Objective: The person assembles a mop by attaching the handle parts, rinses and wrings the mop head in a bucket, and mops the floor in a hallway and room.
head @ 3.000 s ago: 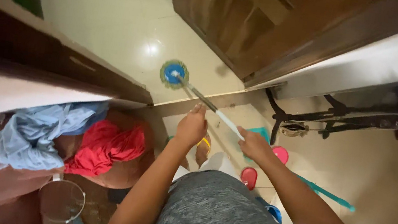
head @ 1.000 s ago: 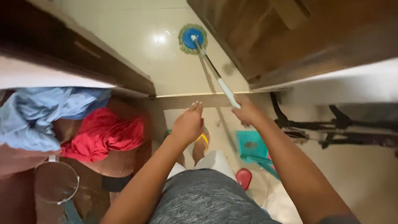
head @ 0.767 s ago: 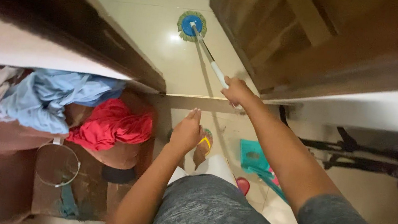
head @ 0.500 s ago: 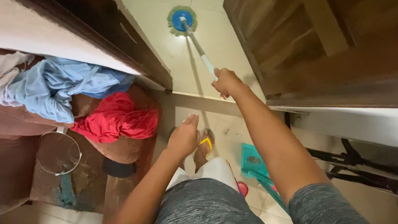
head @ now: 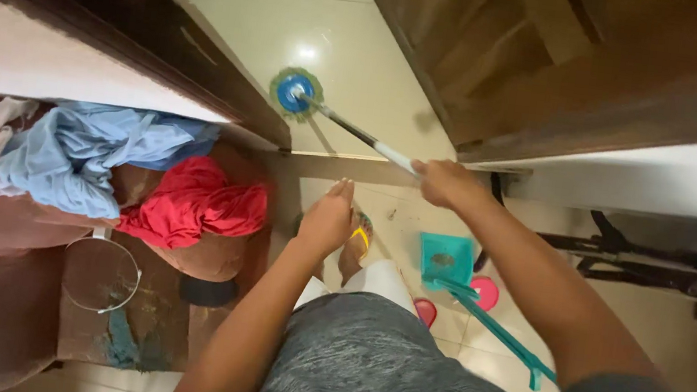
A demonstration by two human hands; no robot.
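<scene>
Beside the dark wooden door frame (head: 228, 97), the round blue-and-green mop head (head: 295, 92) has slid back across the pale tiled floor (head: 341, 36) toward the threshold. My right hand (head: 448, 182), its grip wrapped around the white-and-metal mop handle (head: 364, 139), has pulled back too. My left hand (head: 326, 218) hangs spread, holding nothing.

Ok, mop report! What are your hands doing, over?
Right hand shut on mop handle. Left hand open, holding nothing. Mop head on tile floor, close to brown door frame.
</scene>
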